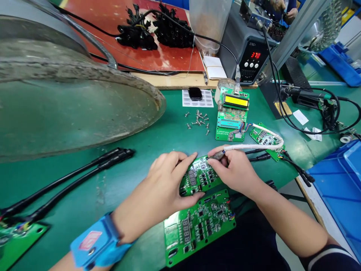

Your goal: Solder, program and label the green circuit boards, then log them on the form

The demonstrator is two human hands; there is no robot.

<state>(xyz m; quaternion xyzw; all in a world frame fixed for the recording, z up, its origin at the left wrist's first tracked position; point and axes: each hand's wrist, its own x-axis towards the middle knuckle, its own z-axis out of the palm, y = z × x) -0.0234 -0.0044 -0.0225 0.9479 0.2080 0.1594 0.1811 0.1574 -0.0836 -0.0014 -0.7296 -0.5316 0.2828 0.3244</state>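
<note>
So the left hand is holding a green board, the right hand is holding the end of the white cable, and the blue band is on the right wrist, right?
Not quite: the head view shows the blue band on the left wrist. The left hand does hold a green board, and the right hand the white cable's end.

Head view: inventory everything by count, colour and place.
Held circuit board: 1, green, centre
Other circuit boards: 3+, green, below, right, lower left
LCD programmer board: 1, green, right of centre
Probe cable: 1, white, from programmer board
Screws: over ten, silver, centre
Label sheet: 1, white, above screws
Soldering station: 1, grey, upper right
Magnifier lamp: 1, grey, upper left
Connector bundles: 2, black, on red mat
Plastic container: 1, translucent, top
Bins: 2, blue, right
Bench: 1, green, throughout
Wrist strap: 1, blue, left wrist
Left hand: 1, bare, on held board
Right hand: 1, bare, on probe cable
</note>
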